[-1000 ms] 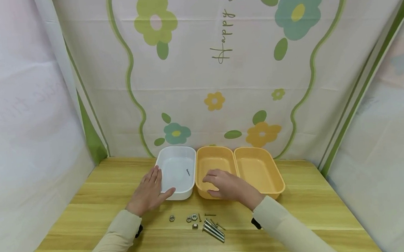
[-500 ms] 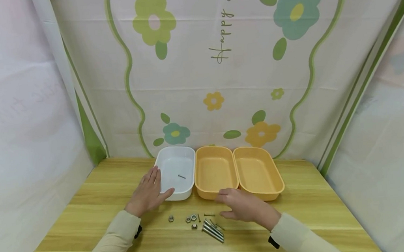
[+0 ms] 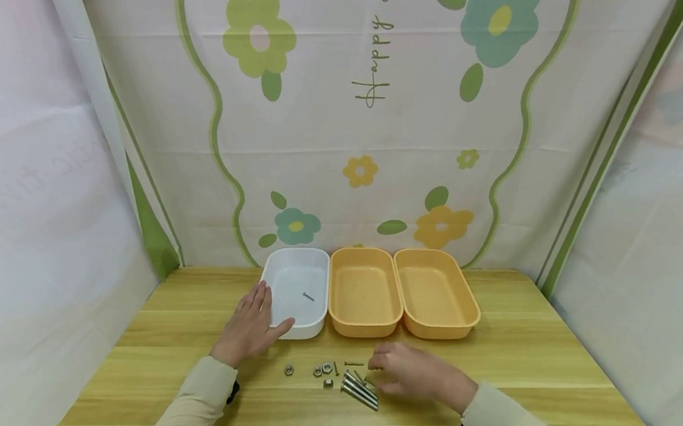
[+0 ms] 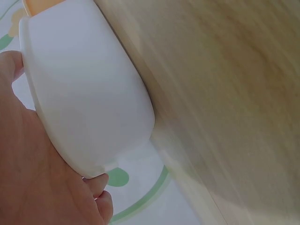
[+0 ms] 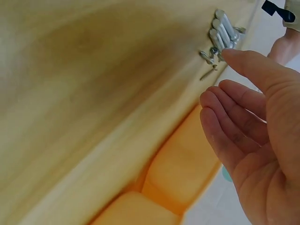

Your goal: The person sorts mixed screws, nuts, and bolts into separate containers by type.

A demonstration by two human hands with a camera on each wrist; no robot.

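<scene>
Nearest first, I view from afar a pale wood-grained bench (image 3: 117, 418); toward its near edge lies a sheaf of long, thick silver bolts (image 3: 360, 393), side by side and slanting. Just beyond and beside them are four silver hexagonal nuts (image 3: 327, 368), set apart toward the left edge or grouped near the bolts, and several short, thin metal screws (image 3: 354, 363). The right hand (image 3: 414, 372), slightly blurred, hangs just to the right of this hardware: fingers loosely bent and close together, thumb apart from them. I cannot tell whether its fingertips touch a screw. The left hand (image 3: 248, 324) is spread about the near left corner of a white rectangular plastic tray (image 3: 289, 280), thumb along the near rim, fingers against the left side. Inside that tray one thin metal screw (image 3: 308, 296) lies slightly right of the middle. Along the far edge of the bench, right of the white tray, stand two yellow-orange rounded plastic trays (image 3: 364, 285), side by side. Behind rises a white cloth (image 3: 310, 122) printed with flowers.
</scene>
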